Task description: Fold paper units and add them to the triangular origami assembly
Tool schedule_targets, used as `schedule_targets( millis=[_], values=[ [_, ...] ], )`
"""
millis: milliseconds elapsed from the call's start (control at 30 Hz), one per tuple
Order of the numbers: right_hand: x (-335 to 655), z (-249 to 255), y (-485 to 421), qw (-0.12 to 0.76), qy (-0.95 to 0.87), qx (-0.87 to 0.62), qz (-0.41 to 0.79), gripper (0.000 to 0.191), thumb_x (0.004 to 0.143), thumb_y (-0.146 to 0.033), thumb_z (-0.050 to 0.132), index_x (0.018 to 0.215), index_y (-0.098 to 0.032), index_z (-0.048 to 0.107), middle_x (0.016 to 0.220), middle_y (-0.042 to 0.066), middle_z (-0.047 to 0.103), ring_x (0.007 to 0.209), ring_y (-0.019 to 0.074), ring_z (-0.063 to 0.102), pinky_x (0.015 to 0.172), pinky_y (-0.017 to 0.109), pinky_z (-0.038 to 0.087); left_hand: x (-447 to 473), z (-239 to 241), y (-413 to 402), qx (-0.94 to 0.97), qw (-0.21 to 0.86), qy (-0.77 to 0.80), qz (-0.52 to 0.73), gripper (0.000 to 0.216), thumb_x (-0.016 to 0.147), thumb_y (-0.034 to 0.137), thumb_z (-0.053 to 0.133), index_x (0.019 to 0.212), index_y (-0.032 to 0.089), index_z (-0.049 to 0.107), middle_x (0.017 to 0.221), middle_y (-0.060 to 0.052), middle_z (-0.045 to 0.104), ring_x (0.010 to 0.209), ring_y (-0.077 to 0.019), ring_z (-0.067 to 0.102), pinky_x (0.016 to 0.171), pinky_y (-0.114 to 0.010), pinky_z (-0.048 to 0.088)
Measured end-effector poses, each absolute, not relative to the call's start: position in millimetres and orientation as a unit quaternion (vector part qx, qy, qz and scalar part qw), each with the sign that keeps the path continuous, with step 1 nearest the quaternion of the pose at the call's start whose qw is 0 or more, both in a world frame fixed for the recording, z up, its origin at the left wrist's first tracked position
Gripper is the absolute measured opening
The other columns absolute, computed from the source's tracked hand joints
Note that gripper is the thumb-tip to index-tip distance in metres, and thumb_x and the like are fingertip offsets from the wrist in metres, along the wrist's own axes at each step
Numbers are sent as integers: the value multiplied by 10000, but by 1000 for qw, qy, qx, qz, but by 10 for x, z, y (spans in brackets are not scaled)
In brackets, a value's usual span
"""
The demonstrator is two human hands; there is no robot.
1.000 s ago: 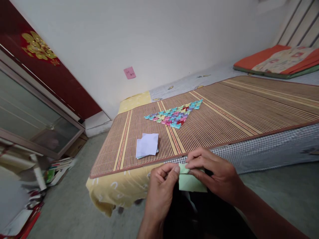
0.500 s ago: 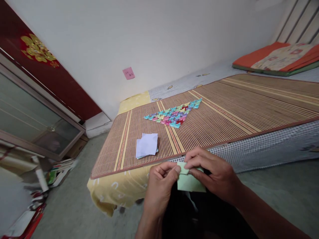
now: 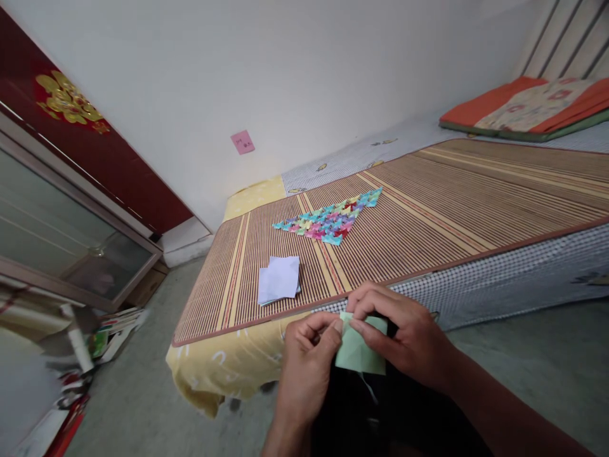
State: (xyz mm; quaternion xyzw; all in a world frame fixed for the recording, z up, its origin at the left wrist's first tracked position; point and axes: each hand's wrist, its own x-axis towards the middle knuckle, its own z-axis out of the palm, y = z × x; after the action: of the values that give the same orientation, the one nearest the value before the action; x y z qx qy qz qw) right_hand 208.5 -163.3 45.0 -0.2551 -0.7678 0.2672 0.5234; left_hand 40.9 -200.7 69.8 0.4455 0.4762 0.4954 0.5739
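Note:
A pale green sheet of paper (image 3: 360,351) with crease lines hangs between my two hands, in front of the bed's near edge. My left hand (image 3: 311,355) pinches its upper left corner between thumb and forefinger. On the upper edge, my right hand (image 3: 402,330) grips the paper with its thumb on the near face and its fingers curled behind. Beyond my hands, a stack of white-lilac paper squares (image 3: 280,279) lies on the striped mat (image 3: 419,216). Farther back, many small folded paper pieces (image 3: 328,219) in several colours form a triangle.
The mat covers a bed with a yellow cloth (image 3: 204,374) over its near left corner. A folded orange quilt (image 3: 504,105) lies at the far right. On the wall is a pink note (image 3: 242,142). A glass-panelled cabinet (image 3: 76,235) and floor clutter (image 3: 114,330) are at the left.
The small folded-over flap at the paper's top has been opened out, and the sheet now shows a flatter face. My right thumb has moved onto its near side.

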Motion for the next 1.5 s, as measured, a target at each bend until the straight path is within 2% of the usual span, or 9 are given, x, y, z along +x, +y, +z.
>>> schedule_targets(
  millis=[133, 533, 733, 867, 1033, 1500],
  values=[
    [2093, 468, -1620, 510, -769, -260, 284, 134, 939, -135, 571, 833, -216, 556, 882, 32, 635, 853, 180, 639, 747, 295, 512, 412, 710, -2009, 455, 565, 493, 481, 239, 790, 387, 780, 817, 151, 806, 607, 4, 603, 569, -111, 463, 553, -223, 383],
    [2088, 507, -1598, 505, -762, -274, 298, 165, 903, -112, 589, 775, -211, 557, 835, 15, 642, 807, 163, 636, 741, 284, 509, 419, 729, -2031, 525, 501, 513, 459, 316, 884, 426, 674, 851, 136, 795, 661, -20, 601, 626, -122, 454, 577, -231, 372],
    [2093, 502, -1616, 497, -753, -283, 324, 140, 900, -115, 600, 800, -212, 579, 823, 14, 655, 830, 174, 648, 749, 281, 512, 429, 707, -2011, 494, 513, 518, 474, 318, 813, 447, 742, 764, 136, 779, 629, -16, 595, 573, -108, 441, 541, -226, 365],
    [2111, 454, -1622, 490, -744, -298, 343, 60, 909, -163, 633, 879, -208, 606, 818, 7, 652, 774, 161, 628, 690, 259, 501, 447, 702, -2003, 471, 522, 525, 479, 299, 794, 419, 747, 720, 130, 757, 614, -9, 585, 560, -101, 437, 533, -220, 362],
    [2121, 403, -1603, 501, -744, -292, 332, 101, 922, -190, 649, 839, -203, 592, 794, -1, 622, 743, 152, 589, 663, 257, 469, 449, 694, -1991, 473, 508, 535, 482, 272, 790, 374, 742, 668, 136, 696, 583, 22, 511, 545, -85, 371, 510, -208, 309],
    [2105, 360, -1582, 515, -746, -292, 303, 135, 946, -208, 625, 813, -197, 614, 766, 10, 631, 707, 159, 601, 640, 266, 473, 405, 605, -1934, 465, 551, 512, 467, 300, 785, 419, 779, 724, 126, 760, 599, 20, 505, 573, -89, 371, 545, -222, 298]
  ],
)
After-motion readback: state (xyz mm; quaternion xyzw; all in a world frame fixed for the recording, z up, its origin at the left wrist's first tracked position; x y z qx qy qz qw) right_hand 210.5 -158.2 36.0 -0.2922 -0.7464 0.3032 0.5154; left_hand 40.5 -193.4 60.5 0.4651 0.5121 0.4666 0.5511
